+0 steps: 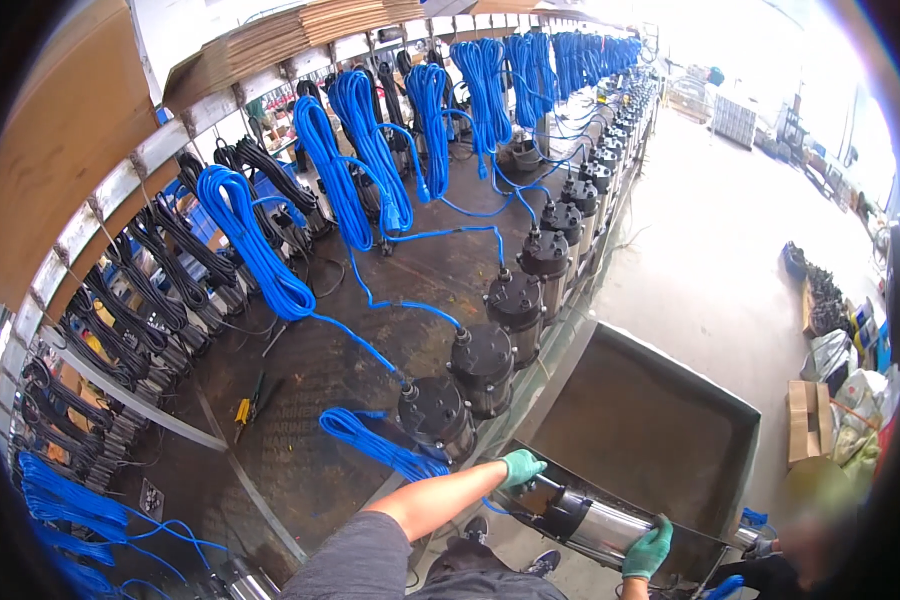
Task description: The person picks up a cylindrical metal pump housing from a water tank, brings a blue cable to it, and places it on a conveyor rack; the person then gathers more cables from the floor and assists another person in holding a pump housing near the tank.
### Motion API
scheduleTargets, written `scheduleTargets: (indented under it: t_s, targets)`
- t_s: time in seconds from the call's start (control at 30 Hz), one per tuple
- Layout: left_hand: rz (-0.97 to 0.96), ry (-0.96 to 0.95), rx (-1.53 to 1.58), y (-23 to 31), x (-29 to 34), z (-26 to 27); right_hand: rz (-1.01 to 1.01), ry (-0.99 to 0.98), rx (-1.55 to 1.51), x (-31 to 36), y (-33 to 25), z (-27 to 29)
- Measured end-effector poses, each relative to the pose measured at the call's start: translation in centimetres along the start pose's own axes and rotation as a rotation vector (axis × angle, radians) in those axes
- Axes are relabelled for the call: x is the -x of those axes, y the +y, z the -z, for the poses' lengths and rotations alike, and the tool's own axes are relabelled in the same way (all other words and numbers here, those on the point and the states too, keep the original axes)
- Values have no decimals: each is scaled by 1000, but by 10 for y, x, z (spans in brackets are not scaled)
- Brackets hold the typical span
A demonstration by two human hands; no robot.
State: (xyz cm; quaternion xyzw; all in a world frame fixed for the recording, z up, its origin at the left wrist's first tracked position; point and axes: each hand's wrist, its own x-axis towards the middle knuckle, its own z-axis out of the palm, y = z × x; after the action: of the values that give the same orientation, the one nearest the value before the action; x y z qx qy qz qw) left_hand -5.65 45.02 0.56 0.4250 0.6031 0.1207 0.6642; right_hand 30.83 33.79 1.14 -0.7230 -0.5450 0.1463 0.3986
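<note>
In both hands I hold a submersible pump (600, 526), a steel cylinder with a black top, tilted nearly on its side. My left hand (522, 467), in a green glove, grips it at the black end. The gloved right hand (649, 548) wraps round the far end of the steel body. The pump lies along the near edge of a dark rectangular tank (753, 425); whether it rests on that edge I cannot tell. A blue cable (494, 507) runs from its black end toward a coiled blue bundle (390, 448) on the bench. My right fingers are partly hidden.
Several upright pumps (480, 365) line the bench edge, with coiled blue cables (255, 245) hanging above. A yellow-handled tool (243, 411) lies on the dark bench (310, 390). Black cable coils (165, 255) hang at left. At right are a cardboard box (810, 420) and another person (815, 540).
</note>
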Motion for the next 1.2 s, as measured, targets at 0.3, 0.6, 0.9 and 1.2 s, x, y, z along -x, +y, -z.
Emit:
scheduleTargets:
  t_s: [0.3, 0.6, 0.9, 1.2]
  targets:
    - [-982, 56, -901, -26, 12, 27, 19, -2, -5, 3, -2, -1]
    - [182, -162, 211, -13, -5, 5, -4, -12, -38, 1, 3, -1]
    - [-819, 143, -589, -27, 8, 10, 10, -24, -47, -1, 2, -1]
    - [-875, 262, -538, -50, 7, 10, 42, -33, -28, 0, -6, -5]
